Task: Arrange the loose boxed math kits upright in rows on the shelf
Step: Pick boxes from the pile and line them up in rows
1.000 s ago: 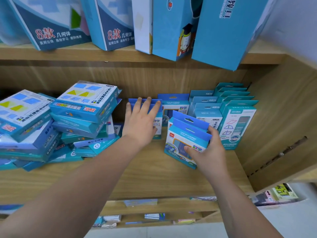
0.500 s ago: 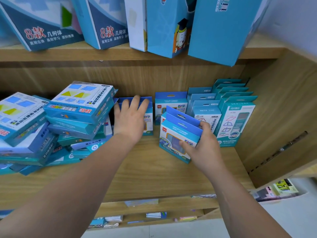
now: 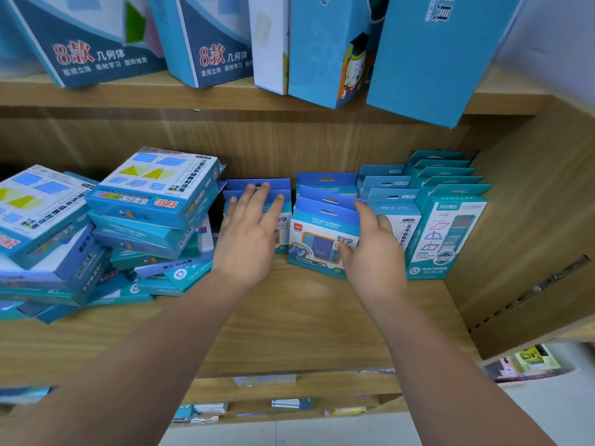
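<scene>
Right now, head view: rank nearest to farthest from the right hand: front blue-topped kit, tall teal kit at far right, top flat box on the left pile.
1. front blue-topped kit, mid-shelf, gripped by the right hand.
2. tall teal kit, just to that hand's right.
3. top flat box, far left, lying tilted.

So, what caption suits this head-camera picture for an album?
A left hand touches upright blue kits while the right hand grips two boxed kits on the shelf.
</scene>
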A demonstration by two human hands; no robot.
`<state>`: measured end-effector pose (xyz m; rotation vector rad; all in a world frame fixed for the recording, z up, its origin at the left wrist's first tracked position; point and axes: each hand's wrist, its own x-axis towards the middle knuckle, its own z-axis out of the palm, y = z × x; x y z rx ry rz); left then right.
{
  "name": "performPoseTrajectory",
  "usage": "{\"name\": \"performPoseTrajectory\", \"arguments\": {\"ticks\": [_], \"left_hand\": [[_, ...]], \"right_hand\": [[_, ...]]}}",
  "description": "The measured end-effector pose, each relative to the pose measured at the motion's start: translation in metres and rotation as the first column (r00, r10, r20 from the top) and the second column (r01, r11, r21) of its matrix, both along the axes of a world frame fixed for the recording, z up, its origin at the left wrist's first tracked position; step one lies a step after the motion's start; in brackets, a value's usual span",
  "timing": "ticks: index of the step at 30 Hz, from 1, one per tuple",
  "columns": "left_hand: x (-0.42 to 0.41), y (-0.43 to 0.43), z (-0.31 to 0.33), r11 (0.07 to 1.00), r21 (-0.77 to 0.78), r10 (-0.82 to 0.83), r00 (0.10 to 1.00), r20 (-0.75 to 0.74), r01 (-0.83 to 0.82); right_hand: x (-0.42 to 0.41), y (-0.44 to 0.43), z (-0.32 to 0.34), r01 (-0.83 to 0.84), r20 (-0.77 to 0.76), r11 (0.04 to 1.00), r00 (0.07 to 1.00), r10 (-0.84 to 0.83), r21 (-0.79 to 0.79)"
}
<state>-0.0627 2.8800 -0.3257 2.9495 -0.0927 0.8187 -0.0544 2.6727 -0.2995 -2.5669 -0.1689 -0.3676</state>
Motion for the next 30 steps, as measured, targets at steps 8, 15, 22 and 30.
{"name": "performPoseTrajectory", "arguments": {"ticks": [8, 15, 22, 30], "left_hand": [[-0.029, -0.022, -0.013, 0.932, -0.348, -0.123, 0.992, -0.04, 0.101], [-0.018, -0.041, -0.021, 0.816, -0.575, -0.191, 0.968, -0.161, 0.065], [-0.015, -0.04, -0.024, 0.839, -0.537, -0.214, 0.958, -0.189, 0.081], [-0.031, -0.02, -0.025, 0.762, -0.632, 0.112, 0.99, -0.087, -0.142]], "right_hand": [[-0.01, -0.002, -0.031, -0.062, 0.077, 0.984, 0.996, 0.05, 0.169], [-0.001, -0.01, -0.043, -0.202, -0.145, 0.976, 0.967, 0.211, 0.077], [0.009, -0.005, -0.045, -0.276, -0.168, 0.958, 0.944, 0.285, 0.075], [0.008, 0.007, -0.041, -0.363, -0.137, 0.919, 0.913, 0.384, 0.156]]}}
